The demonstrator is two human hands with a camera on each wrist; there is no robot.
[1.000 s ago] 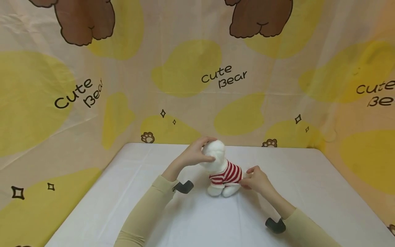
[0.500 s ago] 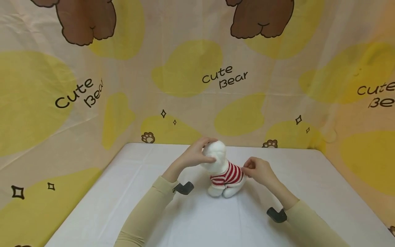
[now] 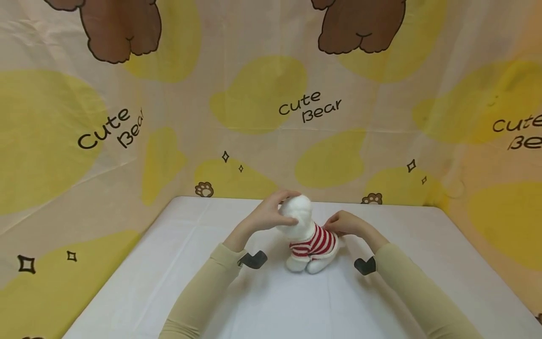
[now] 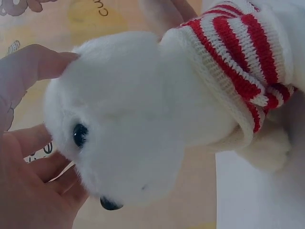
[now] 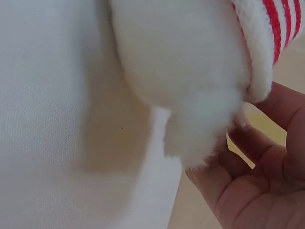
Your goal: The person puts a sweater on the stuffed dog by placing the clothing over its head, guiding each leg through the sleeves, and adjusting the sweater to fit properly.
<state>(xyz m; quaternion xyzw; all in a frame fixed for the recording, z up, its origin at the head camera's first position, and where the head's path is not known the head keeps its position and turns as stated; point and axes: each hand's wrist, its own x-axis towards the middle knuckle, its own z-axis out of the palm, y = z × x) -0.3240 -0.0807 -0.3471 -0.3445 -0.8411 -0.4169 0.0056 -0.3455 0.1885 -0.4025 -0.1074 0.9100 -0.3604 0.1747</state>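
A white plush dog (image 3: 301,221) in a red-and-white striped knitted sweater (image 3: 324,241) sits on the table, its head towards the left. My left hand (image 3: 271,213) grips the head, thumb on one side and fingers on the other. Its black eye (image 4: 80,135) and black nose (image 4: 110,203) show in the left wrist view. At the dog's rear, my right hand (image 3: 346,223) pinches the sweater's back edge. The right wrist view has the white hem (image 5: 259,57) by the thumb, and the fluffy tail (image 5: 202,126) in front of the other fingers.
The white tabletop (image 3: 271,301) spreads around the dog. Behind and at both sides hangs a yellow-and-cream cloth (image 3: 254,103) printed with bears and lettering. A dark wrist camera mount (image 3: 254,259) sticks out from the left sleeve, another mount (image 3: 365,266) from the right.
My right hand has moved up from low at the dog's rear to the top back edge of the sweater. My left hand still holds the head.
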